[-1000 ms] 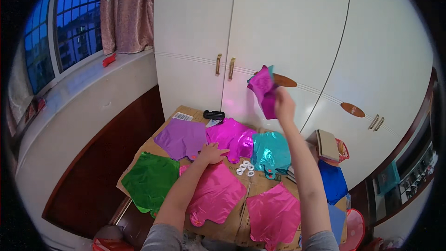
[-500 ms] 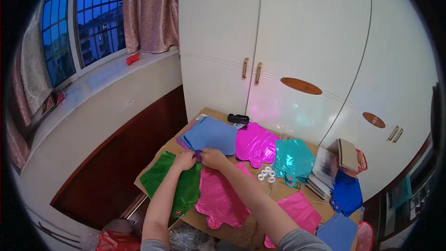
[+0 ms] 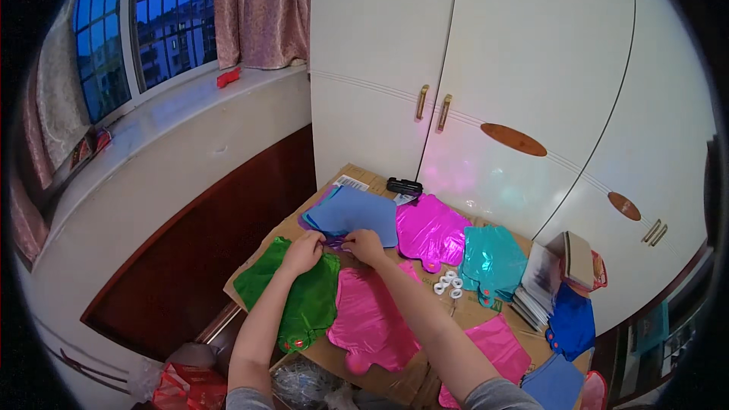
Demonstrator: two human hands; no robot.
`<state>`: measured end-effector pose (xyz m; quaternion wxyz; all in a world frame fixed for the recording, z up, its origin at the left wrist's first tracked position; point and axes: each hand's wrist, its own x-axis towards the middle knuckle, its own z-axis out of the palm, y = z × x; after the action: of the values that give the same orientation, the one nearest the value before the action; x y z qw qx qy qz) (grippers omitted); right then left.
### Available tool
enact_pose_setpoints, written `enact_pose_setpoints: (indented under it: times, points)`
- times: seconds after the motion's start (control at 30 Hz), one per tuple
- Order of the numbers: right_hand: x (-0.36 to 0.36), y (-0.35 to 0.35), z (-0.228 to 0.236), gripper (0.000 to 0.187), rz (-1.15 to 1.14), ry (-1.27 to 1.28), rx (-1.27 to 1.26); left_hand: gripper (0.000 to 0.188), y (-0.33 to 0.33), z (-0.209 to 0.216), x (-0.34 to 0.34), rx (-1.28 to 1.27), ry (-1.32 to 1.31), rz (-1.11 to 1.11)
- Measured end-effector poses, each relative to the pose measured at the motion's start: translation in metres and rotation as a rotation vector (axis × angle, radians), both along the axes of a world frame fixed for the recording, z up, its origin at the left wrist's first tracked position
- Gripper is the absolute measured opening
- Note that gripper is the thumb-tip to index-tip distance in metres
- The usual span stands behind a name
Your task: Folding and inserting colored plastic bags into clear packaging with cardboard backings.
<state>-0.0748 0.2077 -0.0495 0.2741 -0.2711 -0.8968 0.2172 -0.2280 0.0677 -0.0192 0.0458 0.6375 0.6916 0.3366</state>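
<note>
While the hands (image 3: pixel 304 252) (image 3: pixel 365 247) touch crinkled purple foil (image 3: pixel 334 242), a smooth blue sheet (image 3: pixel 355 210) overlaps.

There are 2 hands (image 3: pixel 304 252), 8 coloured piles (image 3: pixel 434 229), 5 white rolls (image 3: pixel 451 276) and 2 oval plaques (image 3: pixel 514 140).

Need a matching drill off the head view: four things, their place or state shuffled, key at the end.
Things:
1. sheet stack
2. rolls
3. green sheet
4. red item

Place or state:
A. on the windowsill
B. partly hidden by the left forearm
C. blue on top, its near edge by the left hand and right hand
D. white, clustered on the cardboard

Pairs: 1-C, 2-D, 3-B, 4-A
</note>
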Motion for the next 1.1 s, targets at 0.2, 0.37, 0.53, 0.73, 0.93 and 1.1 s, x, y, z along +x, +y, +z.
enact_pose_setpoints:
  times: [0.2,0.37,0.53,0.73,0.93,1.1]
  points:
    - [-0.001,0.001,0.004,0.027,-0.053,0.066,-0.141,0.031,0.012,-0.013,-0.009,-0.074,0.133,-0.111]
    - [0.002,0.025,-0.007,0.029,-0.128,0.131,-0.340,0.038,0.025,-0.009,-0.004,-0.339,0.109,0.013]
    - [0.039,0.098,-0.005,0.019,-0.426,0.582,-0.427,0.041,0.042,-0.003,-0.001,-0.521,0.268,-0.046]
    - [0.094,0.094,0.131,0.020,-0.616,0.631,0.177,0.044,0.033,-0.016,-0.011,-0.542,0.285,-0.001]
    - [0.084,-0.009,0.189,0.019,-0.016,0.207,0.736,0.048,0.008,0.001,-0.026,-0.437,0.079,0.027]
    - [0.037,-0.135,0.115,0.008,0.272,0.005,0.732,0.049,-0.080,0.025,-0.042,-0.475,0.263,0.097]
